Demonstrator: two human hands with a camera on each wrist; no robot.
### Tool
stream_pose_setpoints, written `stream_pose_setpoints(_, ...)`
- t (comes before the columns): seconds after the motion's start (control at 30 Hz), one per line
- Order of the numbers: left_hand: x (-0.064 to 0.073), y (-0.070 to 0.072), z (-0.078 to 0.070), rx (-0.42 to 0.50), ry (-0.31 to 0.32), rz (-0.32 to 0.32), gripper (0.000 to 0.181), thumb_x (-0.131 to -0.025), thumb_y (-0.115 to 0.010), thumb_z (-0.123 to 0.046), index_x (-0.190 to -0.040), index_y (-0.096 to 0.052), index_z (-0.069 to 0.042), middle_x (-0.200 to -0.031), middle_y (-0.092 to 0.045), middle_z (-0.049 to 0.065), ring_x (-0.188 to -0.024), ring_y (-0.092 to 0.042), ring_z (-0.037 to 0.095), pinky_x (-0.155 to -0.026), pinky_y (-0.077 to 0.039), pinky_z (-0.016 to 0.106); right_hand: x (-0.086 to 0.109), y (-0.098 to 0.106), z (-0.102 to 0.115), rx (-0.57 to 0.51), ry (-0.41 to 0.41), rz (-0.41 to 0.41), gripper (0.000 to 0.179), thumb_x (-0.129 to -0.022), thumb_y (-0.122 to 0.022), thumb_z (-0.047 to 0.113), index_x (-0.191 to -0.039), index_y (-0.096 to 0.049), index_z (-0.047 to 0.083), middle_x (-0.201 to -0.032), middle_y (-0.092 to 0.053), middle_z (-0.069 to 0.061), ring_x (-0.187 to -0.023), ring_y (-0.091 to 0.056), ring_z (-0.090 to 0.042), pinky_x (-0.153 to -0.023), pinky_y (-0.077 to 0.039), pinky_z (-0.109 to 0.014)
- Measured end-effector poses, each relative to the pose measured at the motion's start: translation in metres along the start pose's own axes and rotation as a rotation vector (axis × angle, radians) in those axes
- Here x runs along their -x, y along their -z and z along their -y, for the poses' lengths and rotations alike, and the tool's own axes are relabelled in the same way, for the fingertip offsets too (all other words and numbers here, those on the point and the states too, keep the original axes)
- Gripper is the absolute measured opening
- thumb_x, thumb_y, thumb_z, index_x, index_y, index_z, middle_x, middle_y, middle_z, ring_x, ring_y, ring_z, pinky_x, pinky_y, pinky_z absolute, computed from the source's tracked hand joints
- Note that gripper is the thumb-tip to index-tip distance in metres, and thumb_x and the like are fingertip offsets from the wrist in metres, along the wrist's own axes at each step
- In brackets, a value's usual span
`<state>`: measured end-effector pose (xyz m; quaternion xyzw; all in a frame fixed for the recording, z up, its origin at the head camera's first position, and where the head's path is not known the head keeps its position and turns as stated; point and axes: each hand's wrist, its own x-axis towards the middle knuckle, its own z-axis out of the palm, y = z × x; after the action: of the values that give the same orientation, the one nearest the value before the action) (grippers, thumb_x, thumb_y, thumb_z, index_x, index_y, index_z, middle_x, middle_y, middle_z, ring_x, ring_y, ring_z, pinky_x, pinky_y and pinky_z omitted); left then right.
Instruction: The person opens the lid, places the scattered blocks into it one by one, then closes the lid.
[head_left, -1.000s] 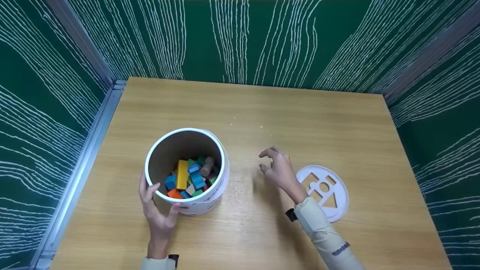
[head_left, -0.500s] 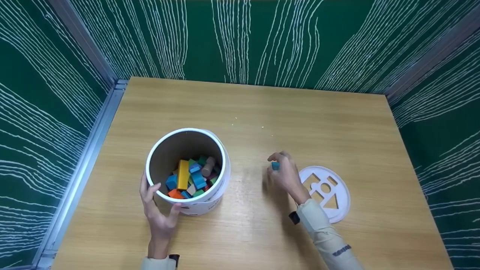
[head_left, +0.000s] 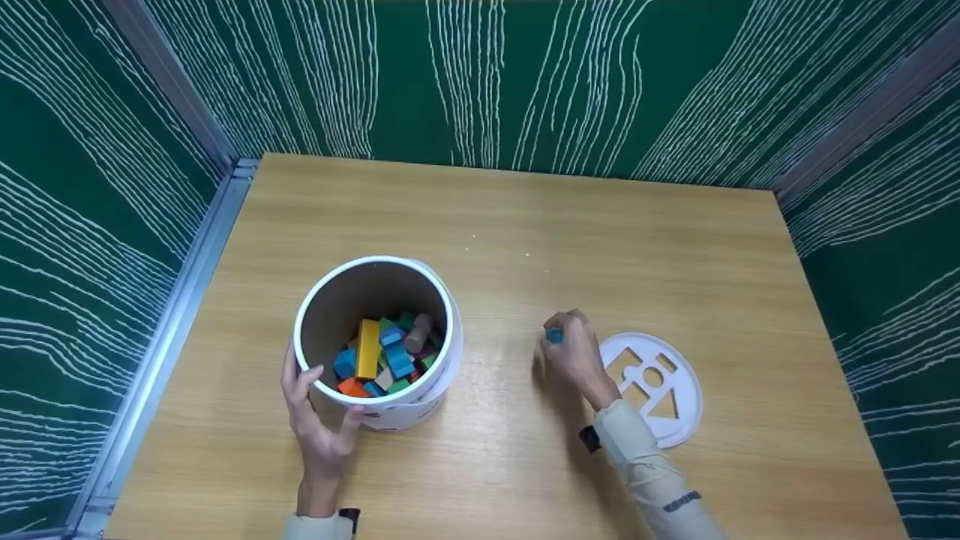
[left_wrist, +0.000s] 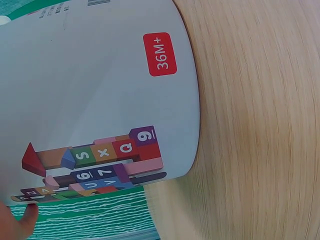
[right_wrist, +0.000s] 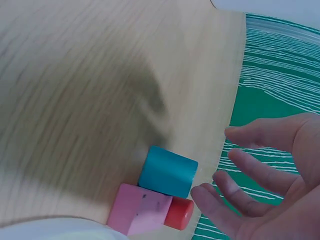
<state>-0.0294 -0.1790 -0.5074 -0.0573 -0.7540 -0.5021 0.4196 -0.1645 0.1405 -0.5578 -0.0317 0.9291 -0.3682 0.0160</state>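
Observation:
A white cardboard bucket (head_left: 409, 417) of toy building blocks stands left of the middle of the table. My left hand (head_left: 322, 442) grips its near-left side, fingers around the wall and thumb on the front. Its printed side (left_wrist: 90, 95) fills much of the left wrist view. My right hand (head_left: 576, 358) is low over the table to the right, fingers loosely bent beside a teal block (right_wrist: 169, 172). A pink block (right_wrist: 136, 210) and a red cylinder (right_wrist: 179, 214) lie against that block. In the head view my hand hides most of this cluster.
A round white lid (head_left: 670, 429) with shape cutouts lies right of my right hand. Inside the bucket are several mixed blocks, with a long yellow block (head_left: 367, 349) on top. A few small crumbs (head_left: 527, 255) dot the wooden table (head_left: 495, 210). Green panels surround it.
My right hand has moved a little right and toward me, and the teal block now shows beside its fingers. My left hand and the bucket have stayed put.

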Motion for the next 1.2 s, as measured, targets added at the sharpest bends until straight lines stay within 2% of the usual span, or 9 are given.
stream_pose_setpoints(0.27, 0.001, -0.001, 0.000, 0.010, 0.013, 0.007, 0.067, -0.087, -0.060, -0.049, -0.113, -0.040, 0.010, -0.138, -0.025, 0.041, -0.134, -0.029, 0.029, -0.111, -0.026, 0.034, 0.000, -0.005, -0.005, 0.008, 0.000, -0.042, 0.016, -0.075, -0.071, 0.000, -0.089, -0.071, -0.008, -0.091, -0.060, -0.018, -0.086, -0.060, -0.033, -0.076, -0.054, -0.045)
stream_pose_setpoints(0.4, 0.001, -0.001, 0.000, 0.003, 0.018, 0.005, 0.067, -0.087, -0.060, -0.049, -0.113, -0.041, 0.009, -0.138, -0.026, 0.041, -0.134, -0.029, 0.029, -0.111, -0.026, 0.033, -0.001, -0.006, -0.007, -0.012, -0.002, -0.049, 0.012, -0.075, -0.071, -0.002, -0.085, -0.071, -0.007, -0.089, -0.065, -0.017, -0.086, -0.062, -0.033, -0.077, -0.054, -0.046)
stream_pose_setpoints(0.63, 0.001, -0.001, 0.000, 0.002, 0.009, 0.003, 0.067, -0.087, -0.060, -0.049, -0.114, -0.041, 0.009, -0.139, -0.026, 0.040, -0.134, -0.029, 0.030, -0.111, -0.027, 0.034, -0.001, -0.011, -0.009, -0.016, -0.011, -0.033, 0.007, -0.074, -0.071, -0.004, -0.081, -0.071, -0.004, -0.080, -0.069, -0.015, -0.079, -0.065, -0.029, -0.074, -0.055, -0.043)
stream_pose_setpoints(0.93, 0.000, 0.000, 0.000, -0.004, 0.001, 0.000, 0.068, -0.088, -0.059, -0.050, -0.114, -0.041, 0.009, -0.138, -0.026, 0.041, -0.134, -0.029, 0.029, -0.111, -0.027, 0.033, 0.000, -0.013, -0.009, -0.007, -0.061, -0.019, 0.008, -0.072, -0.074, -0.004, -0.079, -0.070, -0.004, -0.083, -0.067, -0.015, -0.076, -0.063, -0.027, -0.069, -0.055, -0.038)
stream_pose_setpoints(1.2, 0.000, 0.000, -0.001, -0.003, 0.015, 0.012, 0.067, -0.087, -0.059, -0.051, -0.114, -0.040, 0.007, -0.139, -0.025, 0.040, -0.134, -0.028, 0.028, -0.110, -0.028, 0.032, 0.002, -0.018, -0.012, 0.029, 0.004, -0.038, 0.014, -0.068, -0.079, 0.000, -0.076, -0.068, -0.004, -0.080, -0.066, -0.014, -0.076, -0.061, -0.025, -0.067, -0.054, -0.037)
